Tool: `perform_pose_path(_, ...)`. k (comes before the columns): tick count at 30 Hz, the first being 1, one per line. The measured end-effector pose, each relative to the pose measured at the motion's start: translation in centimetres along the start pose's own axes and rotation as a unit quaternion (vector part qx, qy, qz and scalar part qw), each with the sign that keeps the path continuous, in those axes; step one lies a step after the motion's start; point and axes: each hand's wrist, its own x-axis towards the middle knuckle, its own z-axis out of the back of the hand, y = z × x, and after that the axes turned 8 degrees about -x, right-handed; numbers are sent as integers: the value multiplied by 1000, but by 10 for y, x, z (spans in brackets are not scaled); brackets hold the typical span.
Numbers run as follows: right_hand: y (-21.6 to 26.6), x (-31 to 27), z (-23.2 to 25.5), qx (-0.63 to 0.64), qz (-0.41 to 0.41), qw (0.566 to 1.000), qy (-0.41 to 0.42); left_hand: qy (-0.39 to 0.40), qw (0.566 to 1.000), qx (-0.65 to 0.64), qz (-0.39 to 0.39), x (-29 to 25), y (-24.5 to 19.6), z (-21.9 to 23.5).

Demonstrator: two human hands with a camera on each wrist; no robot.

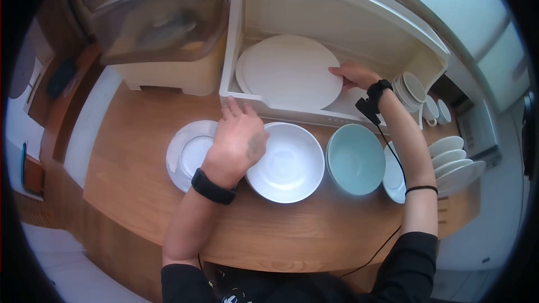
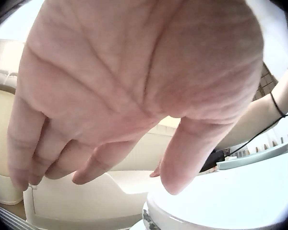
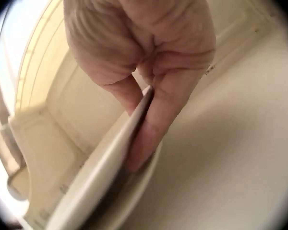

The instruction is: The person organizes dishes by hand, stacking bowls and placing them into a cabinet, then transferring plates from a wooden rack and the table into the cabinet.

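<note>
My right hand (image 1: 355, 74) pinches the right rim of a large white oval plate (image 1: 292, 73) inside a cream storage box (image 1: 387, 28). In the right wrist view the plate's edge (image 3: 103, 165) runs between thumb and fingers, and a second white plate (image 3: 141, 191) lies right beside it. My left hand (image 1: 238, 137) has its fingers extended, fingertips at the box's front left rim. Nothing is in its palm in the left wrist view. Below it, a white bowl (image 1: 286, 163) stands to the right and a ridged white plate (image 1: 191, 151) to the left, partly covered by the hand.
Right of the white bowl stand pale green bowls (image 1: 357, 160) and a white dish (image 1: 394, 177) half behind my forearm. Stacked white cups (image 1: 412, 87) and a rack of upright plates (image 1: 455, 163) are farther right. A lidded container (image 1: 163, 28) stands at the back left.
</note>
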Motion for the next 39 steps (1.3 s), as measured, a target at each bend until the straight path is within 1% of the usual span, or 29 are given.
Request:
perform_pose_path(4, 6, -9, -2, -10, -9, 1000, -2, -3, 1000, -18, 3, 0, 0, -3)
perform_pose_path(6, 6, -8, -3, 15, 1, 1000, 24, 5, 1000, -10, 4, -1, -2, 0)
perform_pose_path(10, 2, -8, -9, 45, 5, 998, 35, 10, 1000, 13, 7, 1, -7, -2)
perform_pose_path(13, 1, -3, -13, 50, 2, 998, 41, 8, 1000, -9, 8, 1, -3, -1)
perform_pose_path(15, 9, -7, -10, -76, -25, 995, 65, 8, 1000, -5, -8, 1, -3, -1)
perform_pose_path(16, 11, -9, -12, -77, -27, 995, 64, 9, 1000, -6, -9, 1, -4, -1)
perform_pose_path(18, 15, -16, -17, -154, -40, 987, 28, 14, 1000, -22, 0, 1, -4, -1)
perform_pose_path(19, 15, -15, -16, -154, -39, 987, 28, 14, 1000, -22, -1, 1, -4, 0)
perform_pose_path(21, 14, -14, -15, -210, -24, 977, 20, 18, 1000, -18, -6, 0, -4, 2)
perform_pose_path(25, 16, -17, -26, -213, -2, 977, 10, 22, 999, -30, -8, 0, -5, 4)
perform_pose_path(27, 19, -21, -28, -194, -19, 979, 57, 29, 999, -42, -6, 3, -3, 3)
perform_pose_path(31, 26, -49, -23, -217, -40, 975, 37, 41, 997, -60, -37, 5, 5, 4)
perform_pose_path(32, 29, -59, -17, -320, -3, 947, -13, 46, 997, -62, -30, 5, 4, 5)
perform_pose_path(33, 31, -71, -9, -419, 34, 905, -63, 49, 996, -65, -24, 5, 3, 7)
perform_pose_path(34, 33, -92, -1, -418, 27, 906, -69, 48, 996, -64, -33, 5, 6, 6)
perform_pose_path(36, 37, -150, 11, -462, 146, 853, -196, 6, 991, -118, -65, 7, 13, 1)
perform_pose_path(37, 35, -179, 20, -428, 180, 859, -217, 22, 989, -131, -59, 8, 12, 6)
perform_pose_path(38, 32, -210, 29, -394, 211, 862, -240, 25, 988, -131, -71, 10, 14, 7)
perform_pose_path(39, 27, -242, 37, -379, 232, 854, -272, 45, 992, -107, -56, 14, 17, 8)
